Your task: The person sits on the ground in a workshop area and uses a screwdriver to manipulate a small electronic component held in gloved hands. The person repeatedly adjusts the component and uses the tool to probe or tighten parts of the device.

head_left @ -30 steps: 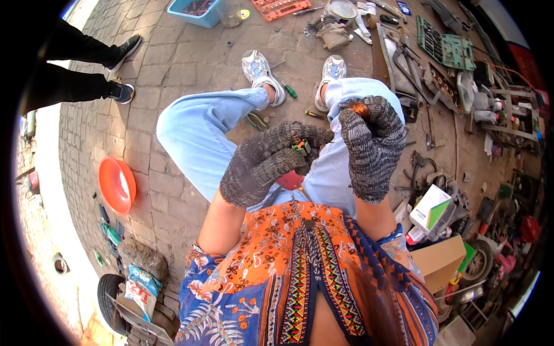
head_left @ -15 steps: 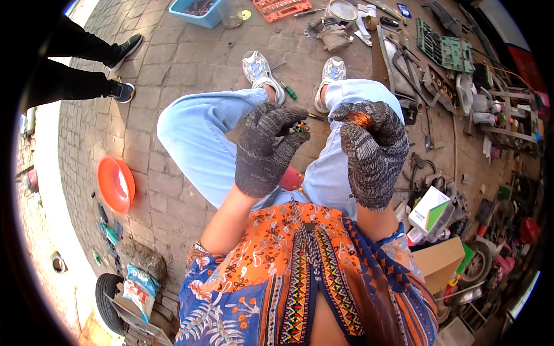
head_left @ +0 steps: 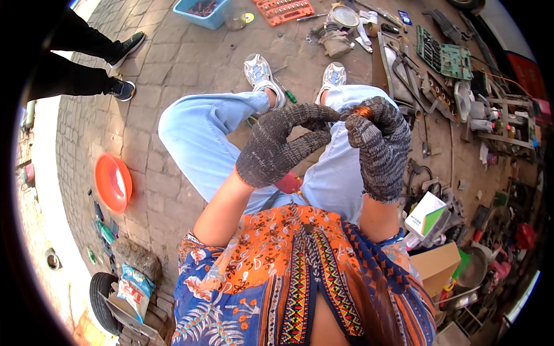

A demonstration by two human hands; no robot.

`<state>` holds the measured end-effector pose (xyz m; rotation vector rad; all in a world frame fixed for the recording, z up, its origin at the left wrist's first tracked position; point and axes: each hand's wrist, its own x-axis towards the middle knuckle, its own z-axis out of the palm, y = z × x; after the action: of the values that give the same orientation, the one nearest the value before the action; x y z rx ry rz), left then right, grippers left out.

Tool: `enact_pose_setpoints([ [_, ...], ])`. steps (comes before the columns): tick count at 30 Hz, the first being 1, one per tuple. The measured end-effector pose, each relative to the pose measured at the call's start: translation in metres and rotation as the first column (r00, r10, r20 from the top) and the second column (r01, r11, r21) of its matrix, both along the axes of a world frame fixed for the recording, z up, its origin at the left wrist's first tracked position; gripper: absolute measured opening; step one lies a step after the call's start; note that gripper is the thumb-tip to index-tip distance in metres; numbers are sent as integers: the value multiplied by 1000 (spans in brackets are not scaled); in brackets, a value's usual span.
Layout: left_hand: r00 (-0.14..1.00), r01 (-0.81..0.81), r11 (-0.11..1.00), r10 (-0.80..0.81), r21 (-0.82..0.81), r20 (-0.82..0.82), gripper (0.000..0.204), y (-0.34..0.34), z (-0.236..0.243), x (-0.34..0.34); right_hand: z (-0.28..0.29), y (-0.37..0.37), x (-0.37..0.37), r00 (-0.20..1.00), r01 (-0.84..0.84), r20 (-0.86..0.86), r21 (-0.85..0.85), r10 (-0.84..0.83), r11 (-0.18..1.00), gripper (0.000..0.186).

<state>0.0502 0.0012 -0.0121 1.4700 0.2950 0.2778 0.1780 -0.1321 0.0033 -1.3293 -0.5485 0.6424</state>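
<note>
1 coppery bundle (head_left: 362,111) fills the right hand (head_left: 381,144) (left hand (head_left: 283,143): grip I can't judge)

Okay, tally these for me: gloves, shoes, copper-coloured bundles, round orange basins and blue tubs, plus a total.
Grey knit gloves: 2, on the left hand and right hand
Shoes: 4, one light pair and one dark pair
Copper-coloured bundle: 1, in the right hand
Orange basin: 1
Blue tub: 1
Total: 9
</note>
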Motion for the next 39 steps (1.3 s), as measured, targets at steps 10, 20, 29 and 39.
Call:
enact_pose_setpoints([
  [10, 975, -221, 963, 224, 156, -3, 13, 28, 8, -2, -22, 0, 18, 969, -186, -174, -57, 174, 981, 26],
  [20, 992, -82, 678, -13, 731, 123, 19, 53, 24, 4, -40, -2, 22, 823, -163, -534, 105, 194, 981, 39],
  [29, 988, -130, 715, 38, 687, 147, 17, 49, 25, 8, -47, -5, 19, 612, 10, -757, 298, 230, 955, 21],
  [39, 941, -207, 463, -146, 862, 305, 22, 48, 8, -2, -29, 2, 21, 595, -87, -747, 305, 295, 948, 19],
])
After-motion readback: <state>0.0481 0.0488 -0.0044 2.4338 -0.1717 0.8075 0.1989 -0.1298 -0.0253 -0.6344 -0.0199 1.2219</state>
